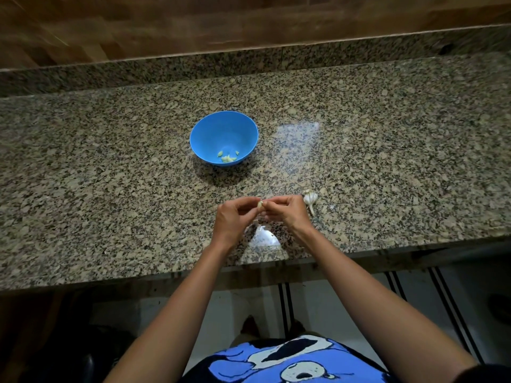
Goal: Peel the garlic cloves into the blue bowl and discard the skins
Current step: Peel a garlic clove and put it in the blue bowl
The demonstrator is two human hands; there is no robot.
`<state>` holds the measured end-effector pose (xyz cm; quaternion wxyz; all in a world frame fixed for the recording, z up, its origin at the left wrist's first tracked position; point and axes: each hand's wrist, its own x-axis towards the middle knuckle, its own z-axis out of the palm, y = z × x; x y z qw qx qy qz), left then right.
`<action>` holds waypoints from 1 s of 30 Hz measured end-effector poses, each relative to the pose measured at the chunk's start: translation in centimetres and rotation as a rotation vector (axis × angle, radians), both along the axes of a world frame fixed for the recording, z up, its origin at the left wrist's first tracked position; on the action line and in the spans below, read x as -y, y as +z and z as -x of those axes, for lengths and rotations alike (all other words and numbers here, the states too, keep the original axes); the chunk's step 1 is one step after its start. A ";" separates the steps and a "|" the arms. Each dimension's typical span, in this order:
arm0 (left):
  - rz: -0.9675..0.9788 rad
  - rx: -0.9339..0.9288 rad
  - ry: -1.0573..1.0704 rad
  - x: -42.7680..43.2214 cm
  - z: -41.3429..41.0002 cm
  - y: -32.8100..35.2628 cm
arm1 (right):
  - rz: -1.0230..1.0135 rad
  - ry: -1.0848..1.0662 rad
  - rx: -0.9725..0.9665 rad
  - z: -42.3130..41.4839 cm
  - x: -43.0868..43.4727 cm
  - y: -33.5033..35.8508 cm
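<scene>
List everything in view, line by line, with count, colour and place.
blue bowl: one, blue, on the counter, beyond the hands
peeled cloves: a few, pale yellow, at the bottom of the bowl
garlic bulb: one, white, part broken up, on the counter, just right of the right hand
garlic clove: one, pale, pinched between both hands, above the counter
white patch: one, on the counter under the hands; skins or glare, cannot tell
counter: one, speckled brown granite, across the middle of the view
wall: wood-brown, behind the counter
shirt: one, blue with a print, at the bottom edge
left hand: one, fingers pinching the clove
right hand: one, fingers pinching the clove
</scene>
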<state>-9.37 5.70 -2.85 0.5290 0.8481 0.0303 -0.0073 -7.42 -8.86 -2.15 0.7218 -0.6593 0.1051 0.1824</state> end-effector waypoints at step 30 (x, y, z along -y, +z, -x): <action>0.329 -0.187 0.018 -0.4 -0.3 1.2 | -0.012 0.071 -0.089 -0.2 -0.1 0.3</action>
